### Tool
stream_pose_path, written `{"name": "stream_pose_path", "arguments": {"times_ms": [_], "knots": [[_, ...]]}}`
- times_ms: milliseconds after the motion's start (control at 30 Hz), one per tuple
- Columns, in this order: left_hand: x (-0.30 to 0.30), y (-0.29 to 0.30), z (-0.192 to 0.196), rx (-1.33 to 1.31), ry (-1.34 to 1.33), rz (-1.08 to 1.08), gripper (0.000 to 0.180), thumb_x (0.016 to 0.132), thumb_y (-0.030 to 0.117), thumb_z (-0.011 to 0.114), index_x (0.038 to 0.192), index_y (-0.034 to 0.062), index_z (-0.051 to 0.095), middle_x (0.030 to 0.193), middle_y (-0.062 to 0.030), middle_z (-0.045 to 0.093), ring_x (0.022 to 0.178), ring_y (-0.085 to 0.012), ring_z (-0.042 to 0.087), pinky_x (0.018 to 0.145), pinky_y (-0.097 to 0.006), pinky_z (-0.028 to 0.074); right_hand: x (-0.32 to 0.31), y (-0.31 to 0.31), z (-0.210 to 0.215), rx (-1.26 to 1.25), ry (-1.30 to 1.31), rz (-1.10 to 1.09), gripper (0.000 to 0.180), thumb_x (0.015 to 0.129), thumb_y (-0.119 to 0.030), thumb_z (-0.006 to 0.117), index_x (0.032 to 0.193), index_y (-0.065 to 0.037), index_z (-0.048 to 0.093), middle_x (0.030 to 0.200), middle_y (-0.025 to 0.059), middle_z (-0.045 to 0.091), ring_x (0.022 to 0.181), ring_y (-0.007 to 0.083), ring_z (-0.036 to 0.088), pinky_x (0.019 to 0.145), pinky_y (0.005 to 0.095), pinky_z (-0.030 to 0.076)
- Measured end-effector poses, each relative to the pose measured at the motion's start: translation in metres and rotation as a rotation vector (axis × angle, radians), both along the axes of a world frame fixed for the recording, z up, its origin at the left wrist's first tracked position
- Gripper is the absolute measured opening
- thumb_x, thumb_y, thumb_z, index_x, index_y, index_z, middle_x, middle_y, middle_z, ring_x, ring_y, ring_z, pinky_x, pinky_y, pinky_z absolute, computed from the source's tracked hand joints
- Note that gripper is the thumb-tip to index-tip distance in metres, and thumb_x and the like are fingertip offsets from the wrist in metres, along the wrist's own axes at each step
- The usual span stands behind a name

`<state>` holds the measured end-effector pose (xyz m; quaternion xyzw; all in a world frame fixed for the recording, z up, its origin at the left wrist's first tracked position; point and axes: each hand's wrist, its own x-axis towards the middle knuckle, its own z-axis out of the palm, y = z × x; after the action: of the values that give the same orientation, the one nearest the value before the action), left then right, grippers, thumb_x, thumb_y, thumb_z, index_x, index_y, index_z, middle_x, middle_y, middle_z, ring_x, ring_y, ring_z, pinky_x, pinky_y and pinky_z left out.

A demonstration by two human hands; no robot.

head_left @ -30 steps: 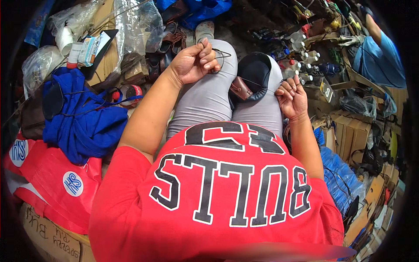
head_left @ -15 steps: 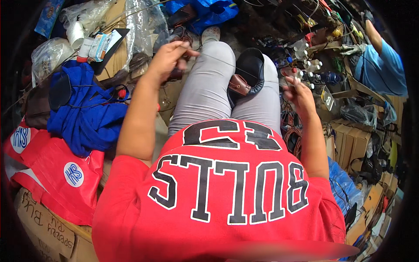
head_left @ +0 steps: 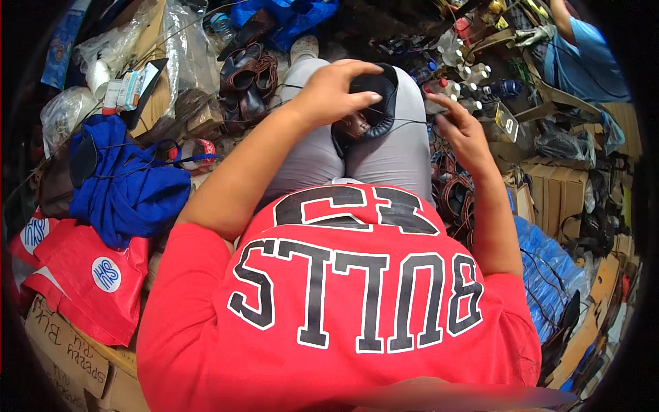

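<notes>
A dark shoe (head_left: 386,103) with a padded collar and a brown leather part lies across my grey-trousered thighs. My left hand (head_left: 336,93) reaches over its left side, thumb and forefinger spread apart; whether they touch the shoe I cannot tell. A thin dark thread (head_left: 412,122) runs from the shoe to my right hand (head_left: 463,134), held off to the right of my knee. That hand's forefinger points out while its other fingers curl in on the thread. Another bit of dark line shows left of my left wrist.
Several brown shoes (head_left: 246,86) lie beyond my left leg. Small capped bottles (head_left: 473,72) cluster past my right knee, near a metal tin (head_left: 500,123). Blue cloth (head_left: 130,182) and a red bag (head_left: 82,275) sit at left, cardboard (head_left: 559,182) at right. Another person's blue sleeve (head_left: 583,65) shows at upper right.
My left hand has come rightward from beside my left knee to over the shoe. My right hand has shifted slightly left and down, and the view has tilted a little.
</notes>
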<state>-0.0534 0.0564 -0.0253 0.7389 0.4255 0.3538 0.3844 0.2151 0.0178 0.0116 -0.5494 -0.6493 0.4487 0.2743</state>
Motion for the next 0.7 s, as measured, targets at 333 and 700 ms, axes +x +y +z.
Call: {"name": "stream_pose_path", "arguments": {"times_ms": [333, 700], "knots": [[0.016, -0.046, -0.003, 0.217, 0.362, -0.119, 0.041, 0.067, 0.024, 0.078, 0.098, 0.0060, 0.058, 0.100, -0.0125, 0.057, 0.082, -0.0320, 0.062, 0.072, -0.038, 0.051, -0.045, 0.039, -0.003, 0.209, -0.361, 0.161, 0.040, 0.081, -0.033, 0.069, 0.111, -0.008, 0.058, 0.079, 0.0105, 0.059, 0.073, 0.0197, 0.057, 0.066, 0.0324, 0.046], [0.000, -0.020, -0.002, 0.068, 0.113, -0.143, 0.024, 0.075, 0.020, 0.073, 0.092, 0.0042, 0.068, 0.093, -0.0084, 0.063, 0.087, -0.0221, 0.060, 0.077, -0.031, 0.047, -0.035, 0.040, -0.038, 0.271, -0.076, 0.072, 0.022, 0.090, -0.019, 0.059, 0.104, -0.003, 0.055, 0.077, 0.0046, 0.054, 0.072, 0.0122, 0.050, 0.065, 0.0266, 0.042]]}}
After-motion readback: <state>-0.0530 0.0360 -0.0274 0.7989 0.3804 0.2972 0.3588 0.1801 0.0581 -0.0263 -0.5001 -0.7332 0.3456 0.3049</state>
